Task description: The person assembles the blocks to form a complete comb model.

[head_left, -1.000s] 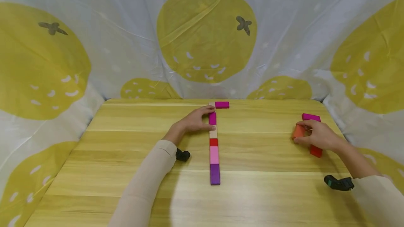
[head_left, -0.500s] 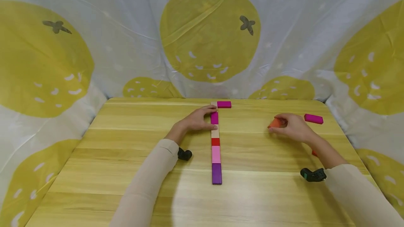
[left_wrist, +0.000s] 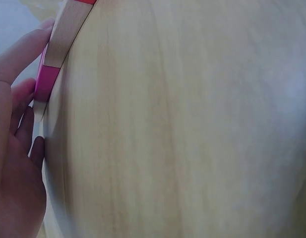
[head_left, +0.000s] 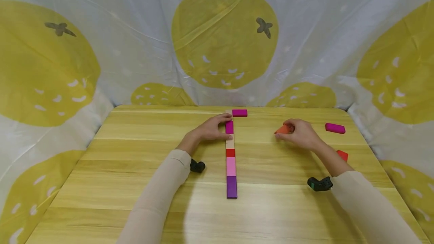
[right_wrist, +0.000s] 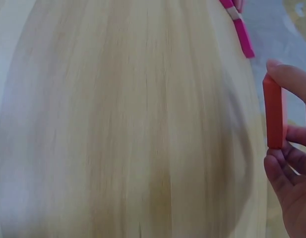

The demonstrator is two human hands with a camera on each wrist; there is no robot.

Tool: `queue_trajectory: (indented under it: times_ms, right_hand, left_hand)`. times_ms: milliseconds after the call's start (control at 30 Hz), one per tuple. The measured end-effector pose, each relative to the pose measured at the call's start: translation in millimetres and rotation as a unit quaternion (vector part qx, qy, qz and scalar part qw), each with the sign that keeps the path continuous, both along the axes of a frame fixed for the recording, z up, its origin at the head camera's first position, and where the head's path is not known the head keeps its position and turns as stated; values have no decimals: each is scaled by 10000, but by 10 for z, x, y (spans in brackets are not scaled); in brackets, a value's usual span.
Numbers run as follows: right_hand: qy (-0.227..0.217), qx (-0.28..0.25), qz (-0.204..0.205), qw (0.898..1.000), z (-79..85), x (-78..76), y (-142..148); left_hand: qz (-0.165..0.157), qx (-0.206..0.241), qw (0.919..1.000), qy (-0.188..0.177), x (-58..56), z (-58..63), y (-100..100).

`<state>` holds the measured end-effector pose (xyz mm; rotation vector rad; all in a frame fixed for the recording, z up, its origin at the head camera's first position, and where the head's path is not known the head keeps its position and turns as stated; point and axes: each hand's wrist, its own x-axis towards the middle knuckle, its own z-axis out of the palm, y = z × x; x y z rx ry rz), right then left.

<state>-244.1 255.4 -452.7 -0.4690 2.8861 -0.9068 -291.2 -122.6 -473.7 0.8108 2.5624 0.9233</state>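
Note:
My right hand [head_left: 302, 134] holds an orange block [head_left: 283, 129] between thumb and fingertips, above the right half of the table. In the right wrist view the orange block [right_wrist: 275, 114] is gripped at its two ends. My left hand [head_left: 210, 128] rests at the far part of a straight row of blocks, thumb on a plain wooden block [head_left: 229, 144] and fingers near the far end. Between them lies a magenta block [head_left: 229, 127]. Toward me the row goes on with a red block [head_left: 230, 153], a pink block [head_left: 231, 166] and a purple block [head_left: 232, 187].
Another magenta block [head_left: 239, 113] sticks out rightward from the row's far end. Near the wooden table's [head_left: 112, 199] right edge lie a magenta block [head_left: 335, 128] and a red-orange block [head_left: 343, 156], partly behind the right forearm. A patterned cloth [head_left: 305, 29] hangs behind.
My right hand has carried the orange block leftward, away from the two blocks at the right edge, turning it on the way. The left hand has stayed on the row.

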Motion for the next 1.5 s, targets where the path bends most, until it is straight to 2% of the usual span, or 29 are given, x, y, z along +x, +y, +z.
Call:
queue_trajectory:
  times_ms: [433, 733, 1000, 1233, 1367, 1500]
  right_hand:
    - [37, -130, -78, 9999, 10, -202, -562]
    - [-68, -203, -372, 9991, -121, -302, -991]
    - [-119, -416, -966, 9944, -197, -347, -1307]
    - [-24, -132, -1307, 9913, -262, -354, -1495]
    - [-201, -374, -1222, 9916, -270, -365, -1441]
    - [-364, -859, -628, 9937, -285, -416, -1251]
  left_hand:
    - [-16, -58, 10000, 68, -2, -12, -8]
    - [-47, 3, 10000, 41, 6, -35, -3]
    - [-30, 1, 10000, 61, 1, -22, -2]
    - [-52, 152, 9998, 96, 10, -30, -13]
    - [-48, 132, 9999, 71, 2, -37, -13]
    - [-61, 113, 9999, 70, -14, -43, -12]
